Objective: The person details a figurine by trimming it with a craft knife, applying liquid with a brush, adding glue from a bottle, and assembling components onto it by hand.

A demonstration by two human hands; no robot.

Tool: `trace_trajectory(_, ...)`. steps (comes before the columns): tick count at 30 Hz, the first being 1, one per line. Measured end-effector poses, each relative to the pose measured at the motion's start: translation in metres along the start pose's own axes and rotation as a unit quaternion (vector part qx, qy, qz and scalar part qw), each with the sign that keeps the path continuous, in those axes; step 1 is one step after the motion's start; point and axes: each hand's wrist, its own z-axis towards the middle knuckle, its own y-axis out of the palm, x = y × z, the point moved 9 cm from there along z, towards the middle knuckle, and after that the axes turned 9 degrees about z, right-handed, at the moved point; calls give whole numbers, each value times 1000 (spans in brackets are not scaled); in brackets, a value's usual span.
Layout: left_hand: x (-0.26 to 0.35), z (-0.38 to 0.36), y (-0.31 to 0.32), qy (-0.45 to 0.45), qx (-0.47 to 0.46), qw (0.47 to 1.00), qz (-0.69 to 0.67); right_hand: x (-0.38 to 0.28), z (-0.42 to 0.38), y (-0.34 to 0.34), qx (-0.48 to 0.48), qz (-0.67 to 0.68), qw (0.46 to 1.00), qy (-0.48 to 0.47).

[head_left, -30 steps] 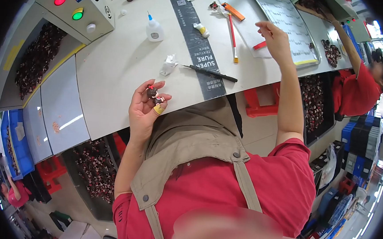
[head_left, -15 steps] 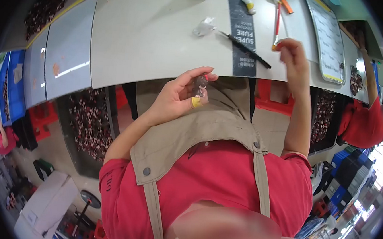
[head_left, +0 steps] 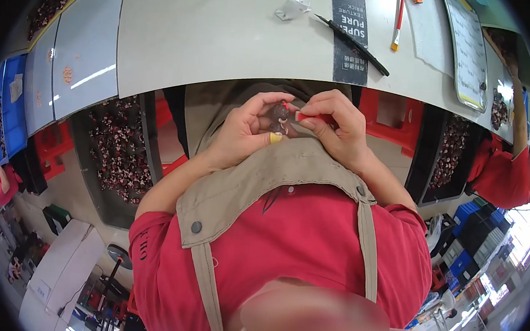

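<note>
The pale worktable (head_left: 225, 33) is stretching across the top of the view, carrying a black printed strip (head_left: 350, 33), a black pen (head_left: 354, 37), a red-handled brush (head_left: 398, 21) and a crumpled scrap (head_left: 293, 6). Just below its edge, over a tan apron (head_left: 276, 178), the left hand (head_left: 242, 133) is curling around a small dark figurine (head_left: 279, 116), pinching it between thumb and fingertips. The right hand (head_left: 335, 130) is closing its fingers on a small red piece (head_left: 308, 115), pressing it against the figurine.
</note>
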Motion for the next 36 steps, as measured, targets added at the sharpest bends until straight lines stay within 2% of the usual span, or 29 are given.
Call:
trace_trajectory(10,-2,0,2,-11,-9,999,50,1,-2,3,45,-8,999,-18)
trace_trajectory(15,-9,-1,2,-18,-9,996,85,-6,-2,16,11,-36,998,-53)
trace_trajectory(19,-11,-4,1,-3,-1,993,118,-1,-7,12,46,-57,997,-35)
trace_trajectory(25,-11,-3,1,18,0,981,193,-9,-6,20,19,-44,997,-57)
trace_trajectory(32,-6,-2,2,66,12,963,263,-9,-10,18,35,-58,996,-56)
trace_trajectory(36,-3,-4,2,63,11,970,236,-9,-11,18,37,-55,997,-50)
